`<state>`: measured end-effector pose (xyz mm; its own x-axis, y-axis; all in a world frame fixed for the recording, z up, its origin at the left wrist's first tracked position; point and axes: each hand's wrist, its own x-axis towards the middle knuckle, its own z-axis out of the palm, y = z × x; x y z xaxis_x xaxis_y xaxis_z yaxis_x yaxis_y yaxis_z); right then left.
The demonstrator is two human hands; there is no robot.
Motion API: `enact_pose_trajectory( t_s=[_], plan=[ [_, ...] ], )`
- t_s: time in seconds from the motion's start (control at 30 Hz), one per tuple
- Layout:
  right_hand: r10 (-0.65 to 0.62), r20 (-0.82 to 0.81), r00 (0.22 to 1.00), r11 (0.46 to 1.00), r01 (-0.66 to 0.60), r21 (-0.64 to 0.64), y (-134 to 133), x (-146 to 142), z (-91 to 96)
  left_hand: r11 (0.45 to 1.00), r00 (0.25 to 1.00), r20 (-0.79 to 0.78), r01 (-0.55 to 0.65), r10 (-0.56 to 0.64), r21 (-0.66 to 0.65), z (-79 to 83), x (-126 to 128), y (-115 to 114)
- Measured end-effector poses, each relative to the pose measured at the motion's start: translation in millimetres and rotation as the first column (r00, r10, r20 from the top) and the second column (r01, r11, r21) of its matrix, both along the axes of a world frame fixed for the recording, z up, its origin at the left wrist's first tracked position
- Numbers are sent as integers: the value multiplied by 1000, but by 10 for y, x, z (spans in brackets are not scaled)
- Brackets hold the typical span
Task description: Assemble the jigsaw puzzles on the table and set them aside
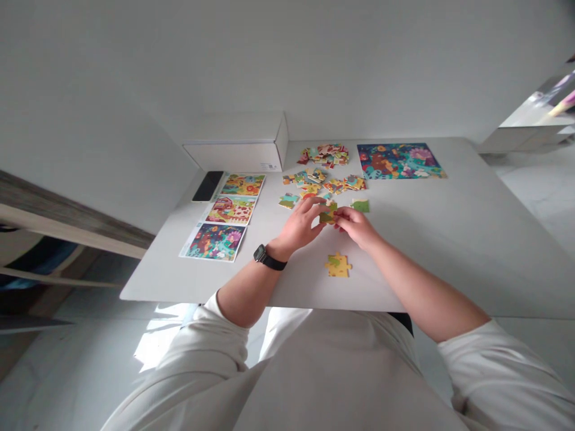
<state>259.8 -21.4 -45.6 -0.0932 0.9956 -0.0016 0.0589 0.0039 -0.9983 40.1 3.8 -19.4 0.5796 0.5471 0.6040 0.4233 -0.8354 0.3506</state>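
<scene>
A green and yellow jigsaw piece point(328, 214) is held up over the table between my two hands. My left hand point(302, 225), with a black watch on its wrist, has thumb and fingers around the piece's left side. My right hand point(356, 227) pinches its right edge. Closer to my body lies a yellow jigsaw piece point(338, 264) with a green patch. A green jigsaw piece point(360, 206) rests just beyond my right hand. Loose jigsaw pieces point(344, 184) are spread behind my hands, some partly hidden by my left fingers.
A white box point(238, 152) stands at the back left against the wall. Near it are a dark phone point(208, 186) and picture sheets point(228, 211). Another heap of pieces point(326, 154) lies at the back, beside an assembled dark-blue puzzle point(399, 160). The table's front edge is by my body.
</scene>
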Motion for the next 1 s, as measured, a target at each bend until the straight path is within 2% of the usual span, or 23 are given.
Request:
enact_pose_trajectory(
  t_s=[0.07,0.13,0.23,0.3,0.33,0.37,0.43,0.47,0.5,0.63,0.7,0.87,1.0],
  plan=[
    [3,42,999,1000,-4,23,19,13,-27,1000,1000,-1,5,-5,11,-2,-9,14],
    [-50,102,993,997,43,68,57,49,-30,1000,1000,-2,-4,4,7,-1,-18,19],
    [-259,199,945,954,219,203,101,156,76,999,999,6,-35,35,-8,5,-19,6],
    [-342,248,907,915,261,307,75,250,232,999,999,17,-43,43,-7,14,-14,-11],
    [-340,280,898,905,232,356,35,293,326,999,999,26,-44,44,-3,20,-13,-19],
    [-291,344,893,912,150,381,-24,330,420,999,998,36,-46,45,0,27,-14,-26],
    [-70,521,851,928,-136,347,-193,365,572,999,998,44,-52,52,-4,44,-24,-33],
    [45,602,797,907,-285,309,-295,360,615,998,998,38,-57,58,-13,55,-33,-34],
    [108,670,734,880,-384,280,-401,342,632,998,998,27,-61,62,-28,67,-44,-33],
    [192,848,493,798,-582,158,-779,208,483,996,1000,-5,-24,23,-84,138,-106,-44],
    [169,876,452,778,-607,163,-899,164,370,995,999,-27,16,-19,-100,191,-143,-78],
    [111,867,486,776,-587,230,-1000,224,243,987,984,-153,66,-89,-147,304,-270,-271],
    [83,865,495,796,-555,241,-981,349,228,971,970,-193,105,-148,-217,243,-390,-444]
  ],
)
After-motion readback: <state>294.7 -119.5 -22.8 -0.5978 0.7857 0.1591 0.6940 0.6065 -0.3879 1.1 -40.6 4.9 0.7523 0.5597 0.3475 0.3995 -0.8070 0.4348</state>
